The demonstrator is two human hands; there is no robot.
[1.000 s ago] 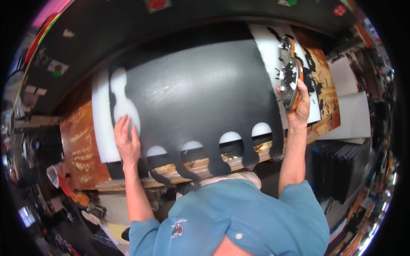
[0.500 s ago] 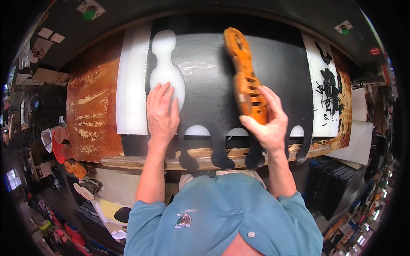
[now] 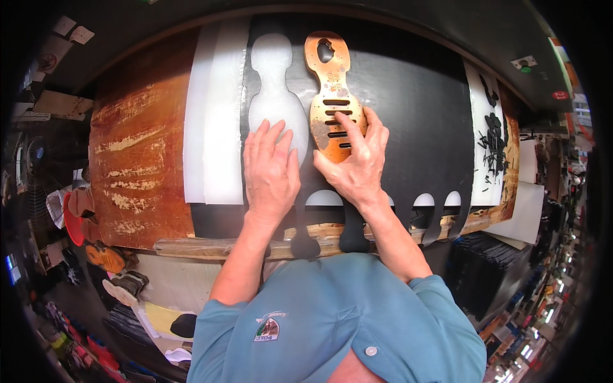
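An orange, sole-shaped cutting die [image 3: 334, 83] with slots and a hole at its narrow end lies on the black sheet [image 3: 415, 115]. My right hand [image 3: 357, 150] grips its wider near end, thumb at the left edge and fingers over the slots and right edge. Left of the die, the black sheet shows a white sole-shaped area [image 3: 273, 76], which looks like a cut-out opening. My left hand [image 3: 271, 169] rests flat on the near part of that shape, fingers stretched out. Black strips with rounded ends [image 3: 305, 246] hang from the sheet's near edge.
White sheets [image 3: 214, 127] lie under the black one over a worn brown board [image 3: 140, 147]. A wooden bar [image 3: 198, 247] runs along the front edge. Black scraps [image 3: 491, 137] sit at the right. A dark machine beam [image 3: 383, 16] spans the far side.
The cutting die has come left, from tilted and apart to lying alongside the white shape, with my right hand on it. My left hand stays on the white shape; both appear farther right in view.
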